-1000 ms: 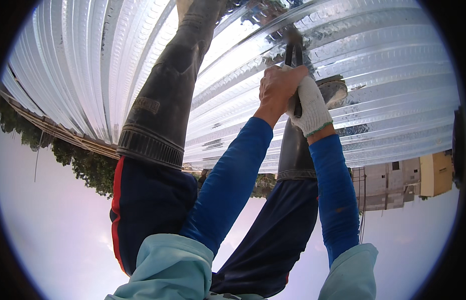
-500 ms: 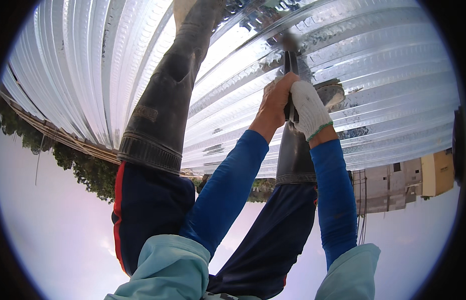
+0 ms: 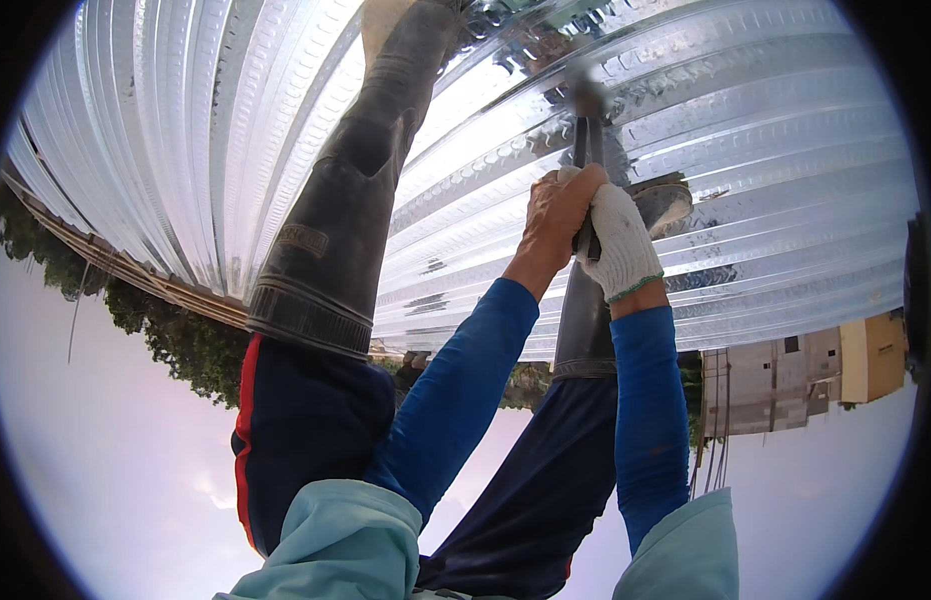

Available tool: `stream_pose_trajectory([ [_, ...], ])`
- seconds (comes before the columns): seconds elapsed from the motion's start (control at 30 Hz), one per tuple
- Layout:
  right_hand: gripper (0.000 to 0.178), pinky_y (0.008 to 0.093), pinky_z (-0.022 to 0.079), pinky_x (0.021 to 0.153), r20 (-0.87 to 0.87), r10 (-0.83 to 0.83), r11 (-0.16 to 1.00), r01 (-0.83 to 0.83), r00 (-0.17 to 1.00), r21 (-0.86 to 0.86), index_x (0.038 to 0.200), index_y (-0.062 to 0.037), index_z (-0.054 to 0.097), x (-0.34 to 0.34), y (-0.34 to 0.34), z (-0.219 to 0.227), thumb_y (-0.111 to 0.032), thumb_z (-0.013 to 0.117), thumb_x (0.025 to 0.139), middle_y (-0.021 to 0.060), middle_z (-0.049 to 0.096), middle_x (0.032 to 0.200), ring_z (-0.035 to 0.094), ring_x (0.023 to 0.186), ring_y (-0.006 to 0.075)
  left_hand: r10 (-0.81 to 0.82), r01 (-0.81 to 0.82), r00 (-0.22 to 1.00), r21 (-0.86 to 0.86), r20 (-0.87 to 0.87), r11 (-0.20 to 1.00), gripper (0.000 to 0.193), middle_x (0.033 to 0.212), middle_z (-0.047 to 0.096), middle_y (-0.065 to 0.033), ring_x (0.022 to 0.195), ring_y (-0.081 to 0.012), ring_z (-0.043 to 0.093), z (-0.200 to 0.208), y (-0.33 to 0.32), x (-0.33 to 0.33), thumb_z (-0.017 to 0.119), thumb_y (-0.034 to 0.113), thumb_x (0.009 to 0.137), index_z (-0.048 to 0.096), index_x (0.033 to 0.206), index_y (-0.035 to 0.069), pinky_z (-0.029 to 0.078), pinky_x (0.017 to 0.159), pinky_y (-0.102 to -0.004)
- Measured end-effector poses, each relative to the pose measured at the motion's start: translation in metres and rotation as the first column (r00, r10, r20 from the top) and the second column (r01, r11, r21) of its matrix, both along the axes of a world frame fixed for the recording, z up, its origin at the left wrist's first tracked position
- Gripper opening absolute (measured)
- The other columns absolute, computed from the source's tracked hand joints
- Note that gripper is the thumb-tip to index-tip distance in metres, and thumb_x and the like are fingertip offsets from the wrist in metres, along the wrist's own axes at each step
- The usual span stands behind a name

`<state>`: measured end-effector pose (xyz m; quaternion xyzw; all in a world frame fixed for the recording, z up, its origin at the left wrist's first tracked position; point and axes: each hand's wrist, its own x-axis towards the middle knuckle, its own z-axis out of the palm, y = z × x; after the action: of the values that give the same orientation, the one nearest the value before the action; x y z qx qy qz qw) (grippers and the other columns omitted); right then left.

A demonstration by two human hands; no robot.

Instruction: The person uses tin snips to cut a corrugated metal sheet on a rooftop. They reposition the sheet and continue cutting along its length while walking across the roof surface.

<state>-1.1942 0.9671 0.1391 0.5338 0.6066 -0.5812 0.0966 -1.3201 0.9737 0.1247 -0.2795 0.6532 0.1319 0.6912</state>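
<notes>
Both hands are together over the ribbed metal sheeting (image 3: 785,170), between and just ahead of my booted legs. My bare left hand (image 3: 557,218) is closed round a dark tool with two long, narrow bars (image 3: 583,143). Against it, my right hand (image 3: 622,238), in a white knitted glove with a green cuff edge, wraps the same tool from the right. The bars point away from me toward the sheeting, and a dark handle end shows between my wrists. A blurred dark spot covers the tool's far end, so its kind cannot be told.
My left black rubber boot (image 3: 330,230) stands on the shiny ribs; the right boot (image 3: 585,315) is partly behind my hands. Trees (image 3: 190,345) and a long edge rail (image 3: 135,278) lie beyond the sheeting at left. A grey building (image 3: 770,380) stands beyond it at right.
Both hands, still gripping the tool, have come slightly lower in the view. My right forearm has swung a little inward, to the left. The whole view has shifted slightly.
</notes>
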Motion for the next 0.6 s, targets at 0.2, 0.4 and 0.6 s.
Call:
stream_pose_trajectory([
  [0.2, 0.056, 0.0379, 0.054, 0.097, 0.014, -0.057, 0.984, 0.059, 0.998, -0.168, 0.129, -0.0041, 0.058, -0.008, 0.014, 0.005, -0.009, 0.080, 0.078, 0.0179, 0.064, 0.122, 0.064, 0.115, 0.0356, -0.478, 0.484, 0.863, -0.006, -0.163, 0.875, 0.038, 0.087, 0.067, -0.0068, 0.081, -0.0174, 0.065, -0.010, -0.001, 0.002, 0.073, 0.037, 0.079, 0.069, 0.096, 0.004, 0.053, 0.076, -0.0342],
  [0.4, 0.041, 0.0399, 0.054, 0.095, -0.111, -0.074, 0.987, 0.056, 0.991, -0.154, 0.123, -0.0033, 0.061, 0.046, -0.025, -0.032, -0.008, 0.074, 0.085, 0.0170, 0.065, 0.119, 0.063, 0.113, 0.0356, 0.224, -0.222, 0.972, 0.036, -0.067, 0.974, 0.037, 0.084, 0.064, -0.0051, 0.077, -0.0162, 0.061, 0.013, 0.002, 0.026, 0.074, 0.036, 0.081, 0.068, 0.095, 0.002, 0.051, 0.072, -0.0341],
  [0.6, 0.038, 0.0318, 0.056, 0.098, -0.056, -0.083, 0.986, 0.074, 0.995, -0.147, 0.132, -0.0050, 0.056, -0.004, 0.005, 0.003, -0.010, 0.067, 0.096, 0.0097, 0.064, 0.125, 0.064, 0.116, 0.0228, -0.710, 0.712, 0.693, -0.037, -0.123, 0.701, 0.067, 0.106, 0.073, -0.0231, 0.107, -0.0398, 0.069, 0.006, 0.029, -0.008, 0.066, 0.055, 0.075, 0.071, 0.105, -0.004, 0.052, 0.095, -0.0446],
])
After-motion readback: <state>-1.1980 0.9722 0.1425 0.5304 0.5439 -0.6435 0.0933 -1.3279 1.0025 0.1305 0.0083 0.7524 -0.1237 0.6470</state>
